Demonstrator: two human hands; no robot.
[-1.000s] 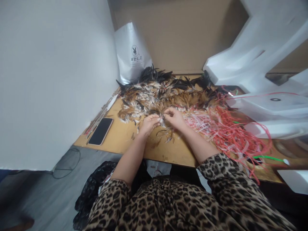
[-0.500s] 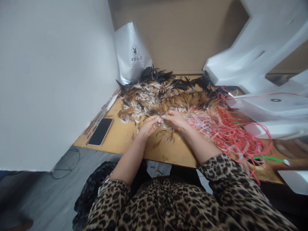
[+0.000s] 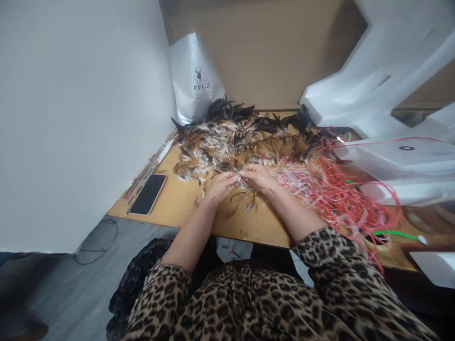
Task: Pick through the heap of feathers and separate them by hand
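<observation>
My left hand and my right hand meet fingertip to fingertip at the near edge of a big heap of brown, black and white feathers on a wooden table. Both hands pinch a small bunch of feathers between them. A few loose feathers lie on the table just below the hands. A tangle of red and white strips spreads to the right of my right hand.
A black phone lies at the table's left edge beside thin sticks. A silver bag stands at the back against brown board. White foam pieces crowd the right side. A white wall closes the left.
The hands stay together at the feather heap; their fingers have shifted slightly around the small bunch. Nothing else has moved.
</observation>
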